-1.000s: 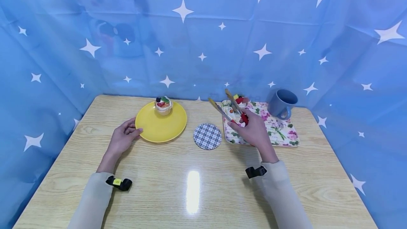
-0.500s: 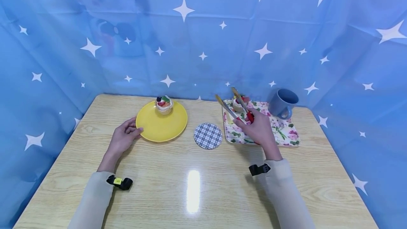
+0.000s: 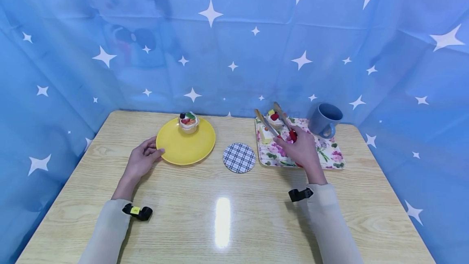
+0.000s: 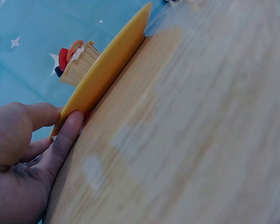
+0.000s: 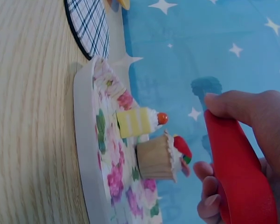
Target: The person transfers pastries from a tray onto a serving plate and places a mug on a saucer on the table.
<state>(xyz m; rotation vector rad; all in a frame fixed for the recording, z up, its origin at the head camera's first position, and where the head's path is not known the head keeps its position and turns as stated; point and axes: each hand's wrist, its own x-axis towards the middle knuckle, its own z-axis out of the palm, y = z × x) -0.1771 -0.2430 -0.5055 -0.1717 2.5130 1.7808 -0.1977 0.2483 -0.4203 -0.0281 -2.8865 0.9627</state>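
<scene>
My left hand (image 3: 142,159) holds the left rim of a yellow plate (image 3: 183,150), thumb and fingers at its edge. A fruit-topped tart (image 3: 188,123) stands at the plate's back. My right hand (image 3: 303,150) grips metal tongs with red handles (image 3: 293,135). Their jaws are spread over the floral tray (image 3: 335,157), and in the head view the tips lie either side of a second fruit tart (image 3: 272,118). A yellow cake slice (image 3: 265,135) sits beside it. In the right wrist view the tart (image 5: 156,158) and cake slice (image 5: 135,122) stand close together, with the red handle (image 5: 238,168) nearer the camera.
A blue mug (image 3: 325,119) stands at the tray's back right. Between plate and tray lies a round plaid coaster (image 3: 239,157). A blue star-patterned curtain (image 3: 234,44) rises behind the wooden table (image 3: 176,215).
My right hand has shifted right with the tongs, bringing their spread tips from left of the second tart to either side of it. My left hand and the plate have stayed put.
</scene>
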